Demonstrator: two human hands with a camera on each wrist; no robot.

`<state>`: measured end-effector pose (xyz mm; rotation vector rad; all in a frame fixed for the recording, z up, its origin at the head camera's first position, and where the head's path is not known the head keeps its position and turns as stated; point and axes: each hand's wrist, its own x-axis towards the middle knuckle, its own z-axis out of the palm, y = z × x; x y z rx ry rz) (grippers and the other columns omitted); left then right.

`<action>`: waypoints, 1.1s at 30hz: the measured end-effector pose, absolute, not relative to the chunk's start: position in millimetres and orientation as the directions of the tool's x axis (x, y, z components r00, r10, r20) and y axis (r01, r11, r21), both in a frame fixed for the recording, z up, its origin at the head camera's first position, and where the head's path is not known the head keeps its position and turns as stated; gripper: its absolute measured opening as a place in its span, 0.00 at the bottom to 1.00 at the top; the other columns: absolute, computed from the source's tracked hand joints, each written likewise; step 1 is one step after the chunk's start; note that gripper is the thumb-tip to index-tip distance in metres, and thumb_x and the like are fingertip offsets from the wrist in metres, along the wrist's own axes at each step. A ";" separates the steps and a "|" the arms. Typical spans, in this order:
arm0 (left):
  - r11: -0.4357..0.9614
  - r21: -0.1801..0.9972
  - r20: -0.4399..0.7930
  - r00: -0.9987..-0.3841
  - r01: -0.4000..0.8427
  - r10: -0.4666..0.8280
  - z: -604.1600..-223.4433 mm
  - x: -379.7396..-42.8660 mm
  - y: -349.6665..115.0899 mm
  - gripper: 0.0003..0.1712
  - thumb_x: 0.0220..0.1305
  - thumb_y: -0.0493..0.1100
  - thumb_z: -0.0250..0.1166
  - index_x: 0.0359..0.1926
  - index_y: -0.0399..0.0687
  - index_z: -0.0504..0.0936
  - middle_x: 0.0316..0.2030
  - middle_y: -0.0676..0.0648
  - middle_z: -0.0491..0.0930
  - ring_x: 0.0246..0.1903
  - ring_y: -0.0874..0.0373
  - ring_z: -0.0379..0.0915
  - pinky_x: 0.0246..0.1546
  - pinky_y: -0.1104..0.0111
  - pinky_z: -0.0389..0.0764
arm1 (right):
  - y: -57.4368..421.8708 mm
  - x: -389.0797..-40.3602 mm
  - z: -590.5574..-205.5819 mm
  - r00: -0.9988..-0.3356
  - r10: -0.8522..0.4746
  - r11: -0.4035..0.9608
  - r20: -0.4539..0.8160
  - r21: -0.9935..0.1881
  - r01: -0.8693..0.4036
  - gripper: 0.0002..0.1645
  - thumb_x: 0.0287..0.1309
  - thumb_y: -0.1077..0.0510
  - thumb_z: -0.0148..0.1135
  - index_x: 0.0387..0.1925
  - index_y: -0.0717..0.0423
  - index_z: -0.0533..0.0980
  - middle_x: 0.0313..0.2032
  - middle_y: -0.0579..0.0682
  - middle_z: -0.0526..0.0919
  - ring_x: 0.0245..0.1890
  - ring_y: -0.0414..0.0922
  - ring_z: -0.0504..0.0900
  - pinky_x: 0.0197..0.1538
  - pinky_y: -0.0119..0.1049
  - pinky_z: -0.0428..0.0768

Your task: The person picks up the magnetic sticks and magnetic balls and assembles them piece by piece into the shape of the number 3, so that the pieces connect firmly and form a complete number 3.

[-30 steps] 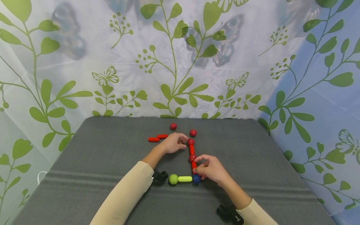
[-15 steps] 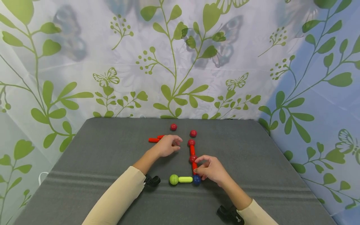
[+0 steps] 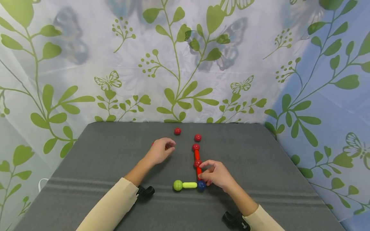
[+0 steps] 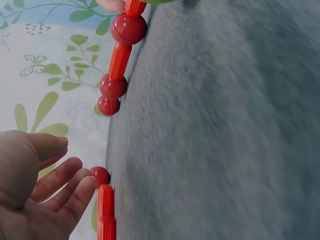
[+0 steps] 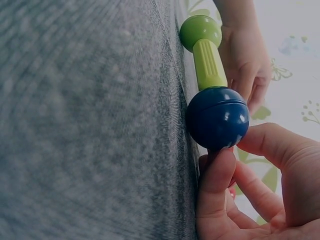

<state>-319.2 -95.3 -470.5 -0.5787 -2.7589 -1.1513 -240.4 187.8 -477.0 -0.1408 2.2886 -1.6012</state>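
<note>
Fingers curled on the right hand, thumb and fingertips pinching the near red stick, right up against the blue ball! That blue ball is the corner: from it, a green stick lies out to the person's left, capped by a green ball, while the red line points away towards the far edge. Follow it up: near red stick, middle red ball, far red stick, end red ball, all joined in a row on the grey table.

Over to the left hand, well apart from the row: fingers loosely bent, a clear gap between thumb and fingertips. It sits over the loose red sticks, and from the head only a bit of red peeks out past it. The left wrist view gives us both, the upper stick and the lower stick, close together just beyond the fingers.

Two loose balls further up: one red ball just past the end of the row, another red ball near the far edge. Behind it all, a leafy curtain; on both arms, cream sleeves.
</note>
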 end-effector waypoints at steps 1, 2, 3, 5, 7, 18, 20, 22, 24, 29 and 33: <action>0.643 0.665 0.237 -0.924 0.380 0.300 -470.7 -318.2 -97.9 0.11 0.68 0.38 0.69 0.49 0.40 0.85 0.42 0.47 0.85 0.41 0.56 0.80 0.46 0.60 0.82 | 187.8 -240.6 -477.3 -0.936 -0.272 0.362 -0.224 -0.925 0.116 0.22 0.54 0.62 0.73 0.52 0.61 0.79 0.31 0.54 0.88 0.22 0.45 0.82 0.31 0.40 0.86; 0.642 0.666 0.243 -0.924 0.381 0.296 -470.9 -317.3 -100.5 0.11 0.68 0.38 0.69 0.49 0.40 0.85 0.42 0.47 0.85 0.41 0.56 0.80 0.46 0.60 0.81 | 187.8 -240.6 -477.2 -0.936 -0.272 0.364 -0.224 -0.924 0.115 0.22 0.55 0.62 0.73 0.52 0.61 0.79 0.31 0.54 0.88 0.22 0.45 0.83 0.31 0.40 0.86; 0.641 0.666 0.245 -0.924 0.380 0.293 -470.9 -316.5 -103.2 0.11 0.68 0.38 0.68 0.49 0.40 0.85 0.42 0.47 0.85 0.41 0.56 0.80 0.46 0.60 0.81 | 187.7 -240.6 -477.1 -0.936 -0.272 0.365 -0.224 -0.924 0.115 0.22 0.55 0.62 0.73 0.52 0.61 0.79 0.31 0.54 0.88 0.23 0.45 0.83 0.31 0.40 0.86; 0.639 0.664 0.256 -0.921 0.387 0.292 -470.9 -315.1 -108.5 0.11 0.68 0.38 0.69 0.49 0.40 0.85 0.43 0.46 0.85 0.42 0.55 0.80 0.46 0.59 0.81 | 187.6 -240.6 -476.7 -0.936 -0.272 0.366 -0.223 -0.924 0.114 0.22 0.55 0.62 0.73 0.52 0.61 0.79 0.31 0.54 0.88 0.23 0.46 0.83 0.31 0.41 0.86; 0.638 0.667 0.259 -0.922 0.386 0.287 -470.6 -314.2 -114.2 0.12 0.67 0.38 0.69 0.49 0.39 0.85 0.44 0.45 0.85 0.43 0.53 0.80 0.48 0.57 0.81 | 187.4 -240.3 -475.8 -0.936 -0.272 0.364 -0.221 -0.924 0.112 0.23 0.55 0.62 0.73 0.52 0.61 0.79 0.31 0.55 0.88 0.23 0.46 0.83 0.31 0.41 0.86; 0.666 0.643 0.240 -0.926 0.377 0.292 -474.4 -326.0 -151.3 0.14 0.65 0.41 0.72 0.51 0.43 0.86 0.48 0.44 0.85 0.49 0.45 0.80 0.52 0.51 0.80 | 189.2 -241.5 -478.6 -0.935 -0.278 0.361 -0.219 -0.926 0.109 0.23 0.55 0.62 0.73 0.52 0.61 0.79 0.31 0.55 0.89 0.23 0.46 0.83 0.31 0.41 0.86; 0.666 0.627 0.248 -0.914 0.405 0.322 -475.0 -331.0 -158.6 0.14 0.65 0.40 0.72 0.50 0.43 0.87 0.48 0.44 0.85 0.49 0.44 0.79 0.51 0.49 0.79 | 189.6 -241.9 -479.7 -0.935 -0.276 0.362 -0.223 -0.925 0.113 0.22 0.54 0.62 0.73 0.52 0.61 0.79 0.31 0.54 0.89 0.23 0.46 0.82 0.31 0.40 0.86; 0.660 0.618 0.244 -0.903 0.427 0.354 -475.3 -336.4 -165.1 0.14 0.65 0.40 0.72 0.51 0.43 0.87 0.48 0.43 0.85 0.49 0.43 0.78 0.53 0.48 0.78 | 189.8 -242.3 -480.9 -0.935 -0.274 0.363 -0.223 -0.925 0.114 0.22 0.54 0.62 0.74 0.51 0.61 0.79 0.31 0.54 0.89 0.23 0.46 0.82 0.31 0.40 0.86; 0.655 0.619 0.225 -0.897 0.433 0.380 -475.5 -341.1 -170.5 0.14 0.65 0.40 0.72 0.51 0.43 0.87 0.49 0.43 0.84 0.51 0.43 0.78 0.55 0.47 0.77 | 190.1 -242.5 -482.0 -0.936 -0.271 0.361 -0.225 -0.925 0.118 0.22 0.54 0.62 0.74 0.51 0.60 0.79 0.31 0.54 0.89 0.23 0.46 0.82 0.31 0.40 0.85; 0.655 0.631 0.158 -0.896 0.415 0.415 -477.5 -352.0 -179.0 0.16 0.66 0.41 0.72 0.53 0.45 0.85 0.50 0.44 0.82 0.54 0.44 0.78 0.59 0.48 0.77 | 190.0 -242.6 -483.6 -0.936 -0.276 0.360 -0.220 -0.926 0.112 0.22 0.54 0.61 0.74 0.51 0.60 0.79 0.31 0.54 0.89 0.23 0.46 0.83 0.30 0.40 0.86; 0.667 0.630 0.116 -0.898 0.397 0.425 -481.4 -359.7 -182.5 0.16 0.65 0.41 0.72 0.53 0.48 0.84 0.51 0.46 0.81 0.55 0.46 0.77 0.60 0.49 0.77 | 189.5 -242.6 -483.8 -0.934 -0.277 0.363 -0.225 -0.925 0.115 0.22 0.54 0.61 0.74 0.51 0.60 0.79 0.31 0.53 0.89 0.23 0.46 0.83 0.31 0.40 0.86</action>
